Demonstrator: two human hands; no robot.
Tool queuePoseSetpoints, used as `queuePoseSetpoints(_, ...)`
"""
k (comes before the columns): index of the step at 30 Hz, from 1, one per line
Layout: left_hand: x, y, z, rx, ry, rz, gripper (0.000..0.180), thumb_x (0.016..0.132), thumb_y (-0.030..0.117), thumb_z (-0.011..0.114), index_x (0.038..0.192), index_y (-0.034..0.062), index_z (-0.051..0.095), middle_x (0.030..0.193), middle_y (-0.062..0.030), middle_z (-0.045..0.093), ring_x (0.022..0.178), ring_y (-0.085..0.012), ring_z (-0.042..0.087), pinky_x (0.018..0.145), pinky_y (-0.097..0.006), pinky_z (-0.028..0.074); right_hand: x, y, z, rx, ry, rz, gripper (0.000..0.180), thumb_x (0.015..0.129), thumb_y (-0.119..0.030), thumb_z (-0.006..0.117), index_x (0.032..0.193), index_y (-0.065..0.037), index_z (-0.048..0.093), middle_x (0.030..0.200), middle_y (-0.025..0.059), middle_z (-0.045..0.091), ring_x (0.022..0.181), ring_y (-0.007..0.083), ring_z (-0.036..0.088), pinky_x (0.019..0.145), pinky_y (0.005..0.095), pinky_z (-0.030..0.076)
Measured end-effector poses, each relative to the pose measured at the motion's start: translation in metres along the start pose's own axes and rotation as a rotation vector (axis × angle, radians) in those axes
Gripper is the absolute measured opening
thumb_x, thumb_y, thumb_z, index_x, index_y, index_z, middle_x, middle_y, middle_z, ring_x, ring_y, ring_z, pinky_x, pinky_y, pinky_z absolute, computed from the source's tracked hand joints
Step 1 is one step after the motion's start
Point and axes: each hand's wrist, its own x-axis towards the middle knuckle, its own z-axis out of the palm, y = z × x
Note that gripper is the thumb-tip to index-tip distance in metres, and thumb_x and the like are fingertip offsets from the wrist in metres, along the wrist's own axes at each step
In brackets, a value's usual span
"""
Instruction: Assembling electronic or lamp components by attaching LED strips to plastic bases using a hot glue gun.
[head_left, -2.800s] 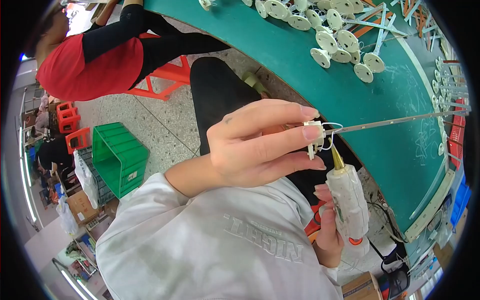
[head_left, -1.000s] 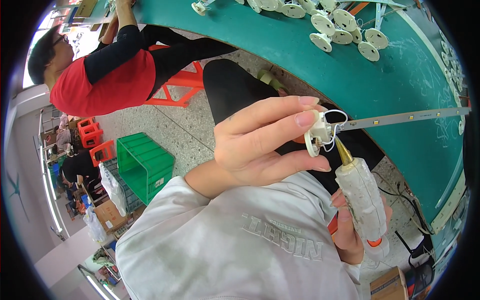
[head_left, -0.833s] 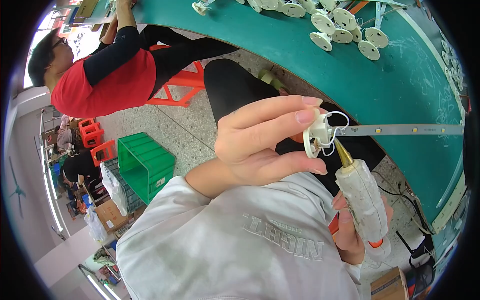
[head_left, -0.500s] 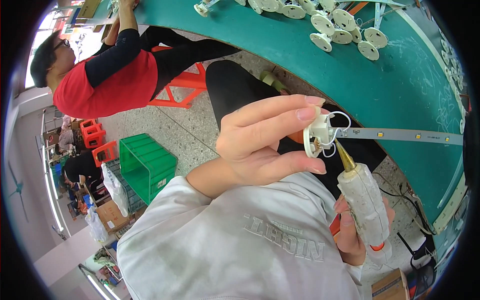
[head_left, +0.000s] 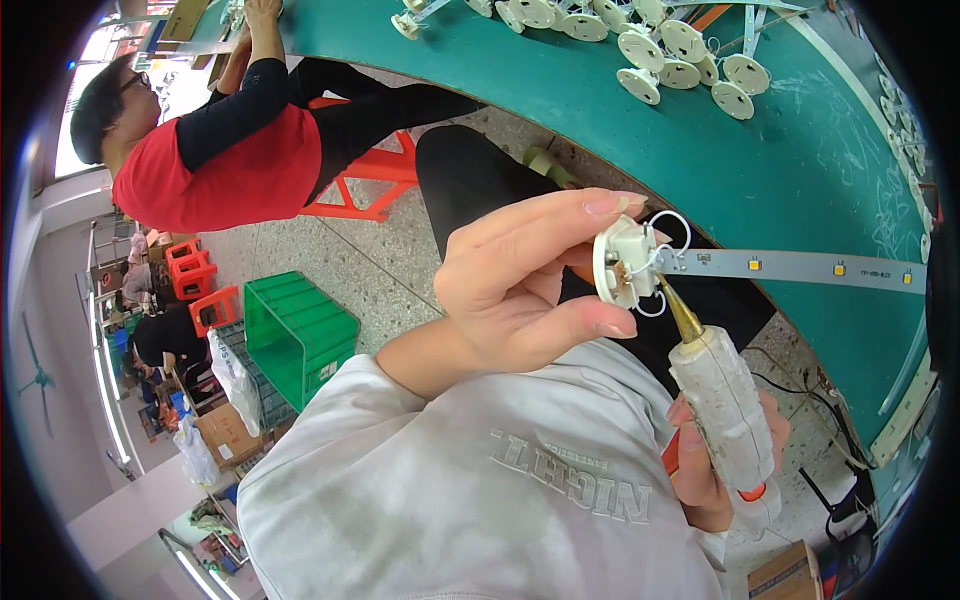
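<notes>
Left hand: I'm seeing the left hand (head_left: 515, 285) closing in a pinch on the white round cap (head_left: 609, 262), thumb below, fingers above.
Cap: it's sitting at the left hand's fingertips, in front of the torso, disc side facing the palm, block side facing right.
Wires: thin white wires (head_left: 686, 226) are looping out from the cap by the strip end.
LED strip: the pale strip with yellow chips (head_left: 797, 267) is running rightward from the cap, passing over the table edge; I can't tell what's supporting its far end.
Right hand: the right hand (head_left: 704, 470) is wrapping its fingers around the glue gun (head_left: 722, 405), gripping the whitish body from below.
Nozzle: the brass tip (head_left: 684, 315) is pointing up-left at the cap-strip junction; I can't tell if it's touching.
Table: the green table (head_left: 700, 180) is carrying a cluster of white discs (head_left: 640, 48) with strips.
Co-worker: a person in red (head_left: 225, 165) is sitting on a red stool (head_left: 372, 182), hands at the table.
Floor: a green crate (head_left: 300, 338) is lying left of the person's sleeve.
</notes>
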Motion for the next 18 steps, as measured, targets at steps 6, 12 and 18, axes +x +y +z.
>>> queuePoseSetpoints(6, 0.000, 0.007, 0.003, -0.069, -0.010, -0.145, 0.054, 0.077, 0.006, 0.075, 0.121, -0.0149, 0.050, 0.115, -0.0267, 0.058, 0.098, -0.0247, 0.064, 0.081, -0.031, 0.056, -0.001, -0.001, 0.002, -0.122, 0.060, -0.079, 0.016, 0.081, -0.017, 0.059, 0.089, -0.005, 0.066, 0.075, 0.0023, 0.063, 0.073, 0.0181, 0.057, 0.065, 0.0297, 0.044)
queuePoseSetpoints(12, -0.003, 0.008, 0.009, -0.362, 0.072, -0.361, 0.048, 0.088, 0.008, 0.064, 0.126, -0.0138, 0.046, 0.115, -0.0235, 0.060, 0.100, -0.0252, 0.064, 0.087, -0.034, 0.053, 0.003, -0.009, -0.005, -0.098, -0.033, 0.000, 0.018, 0.080, -0.016, 0.060, 0.092, -0.004, 0.065, 0.075, 0.0021, 0.063, 0.074, 0.0189, 0.056, 0.069, 0.0305, 0.044)
queuePoseSetpoints(18, 0.000, 0.010, 0.004, -0.449, 0.021, -0.509, 0.043, 0.094, 0.015, 0.057, 0.126, -0.0108, 0.048, 0.109, -0.0195, 0.063, 0.093, -0.0244, 0.066, 0.084, -0.034, 0.054, 0.008, -0.012, -0.004, -0.105, -0.031, 0.024, 0.020, 0.080, -0.015, 0.060, 0.094, -0.002, 0.065, 0.075, 0.0032, 0.062, 0.074, 0.0182, 0.056, 0.069, 0.0298, 0.043)
